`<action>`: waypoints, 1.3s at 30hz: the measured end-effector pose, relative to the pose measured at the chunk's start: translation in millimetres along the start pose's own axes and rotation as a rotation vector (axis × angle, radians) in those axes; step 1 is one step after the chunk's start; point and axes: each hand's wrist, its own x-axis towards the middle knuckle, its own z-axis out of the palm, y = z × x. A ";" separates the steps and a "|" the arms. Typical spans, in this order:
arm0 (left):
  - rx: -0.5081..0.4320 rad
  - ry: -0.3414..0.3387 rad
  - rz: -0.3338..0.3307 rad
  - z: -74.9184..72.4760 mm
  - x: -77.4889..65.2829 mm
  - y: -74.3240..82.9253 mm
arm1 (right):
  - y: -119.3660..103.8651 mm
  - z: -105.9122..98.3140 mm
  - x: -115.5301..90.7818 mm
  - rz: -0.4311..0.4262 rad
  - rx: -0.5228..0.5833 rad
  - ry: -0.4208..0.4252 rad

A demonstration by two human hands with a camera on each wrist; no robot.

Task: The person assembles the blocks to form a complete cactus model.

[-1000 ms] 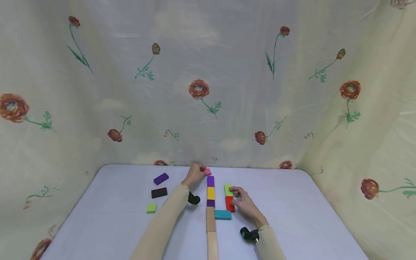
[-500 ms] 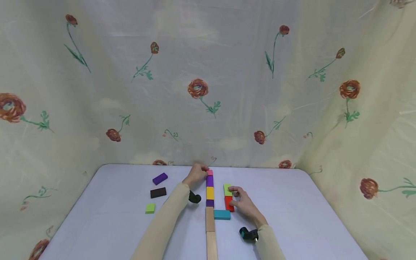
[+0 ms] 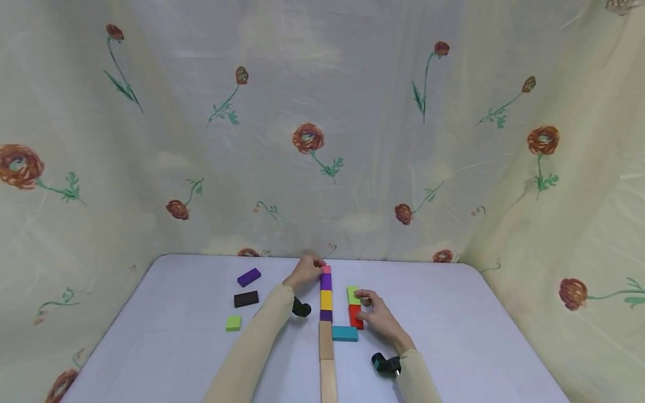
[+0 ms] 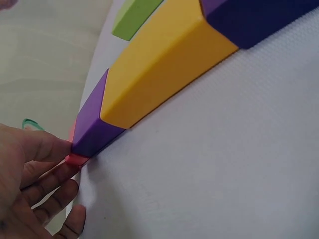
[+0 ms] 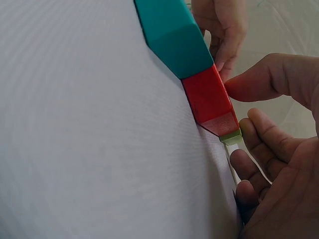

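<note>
My left hand (image 3: pixel 306 270) pinches a small pink block (image 3: pixel 326 269) at the far end of a straight row of blocks. Against it in the row lies a purple block (image 4: pixel 92 127), followed by a yellow block (image 4: pixel 159 67) and a dark purple block (image 3: pixel 326 315). To the right, my right hand (image 3: pixel 382 318) rests against two blocks laid end to end. Its thumb touches the red block (image 5: pixel 207 94), while the fingertips reach the light green block (image 3: pixel 352 292) beyond. A teal block (image 3: pixel 345 334) sits crosswise at the red block's near end.
Two plain wooden blocks (image 3: pixel 326 340) extend the row toward the near edge of the white table (image 3: pixel 453 336). Loose on the left are a purple block (image 3: pixel 249 277), a black block (image 3: pixel 246 299) and a small light green block (image 3: pixel 233 323). Floral cloth (image 3: pixel 353 168) hangs behind.
My left hand has brought the pink block slightly right and toward me, from beside the row's far end to against the purple block. My right hand has stayed put.
</note>
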 end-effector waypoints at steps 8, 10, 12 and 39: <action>0.036 -0.005 0.043 -1.2 -1.9 -2.3 | -2.8 -1.3 -2.0 -0.013 0.003 0.004; 0.046 -0.011 0.060 -2.4 -3.3 -2.8 | -3.6 -1.3 -2.8 -0.021 0.000 0.005; 0.053 -0.015 0.067 -4.2 -5.6 -3.7 | -4.0 -0.8 -3.3 -0.026 -0.003 0.002; 0.401 0.021 0.141 -33.5 -78.3 -23.8 | -2.7 -1.1 1.2 -0.007 0.001 -0.008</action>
